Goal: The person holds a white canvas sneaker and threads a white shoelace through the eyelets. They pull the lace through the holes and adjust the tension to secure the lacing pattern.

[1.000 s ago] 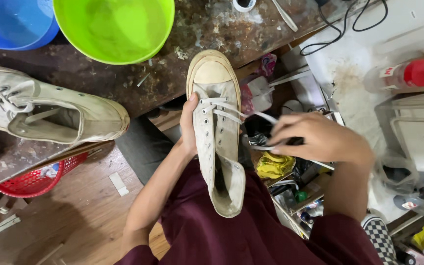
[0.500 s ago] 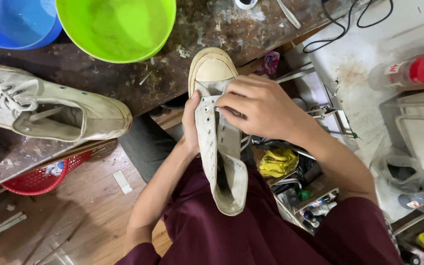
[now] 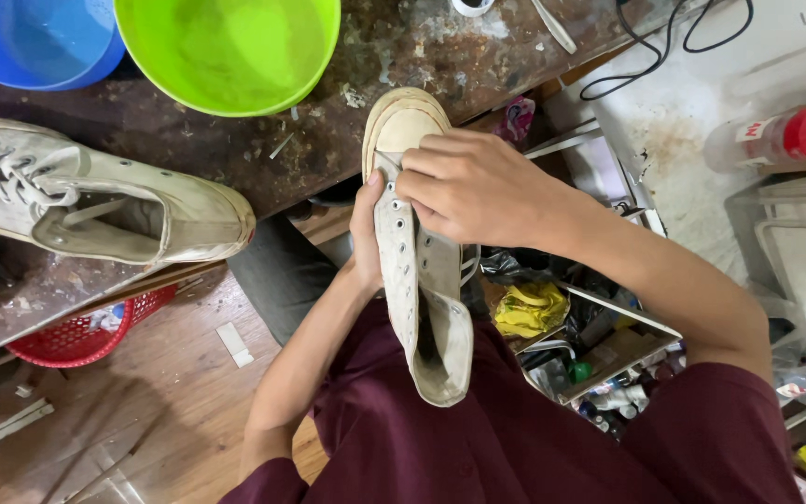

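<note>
Bottle [image 3: 776,138], red cap, far right; hands [image 3: 464,187] grip sneaker [image 3: 419,271].

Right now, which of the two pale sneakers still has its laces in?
The sneaker lying on the workbench at left: white laces cross its eyelets. The sneaker held between the left hand and right hand shows bare eyelets.

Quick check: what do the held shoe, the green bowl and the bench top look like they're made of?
Shoe: off-white woven canvas, dull and soiled, with metal-looking eyelets and a smooth toe cap, likely rubber. Green bowl: probably plastic, with an even bright colour and a soft sheen. Bench top: dark, worn and stained; the material is unclear, possibly wood or rusted metal.
</note>
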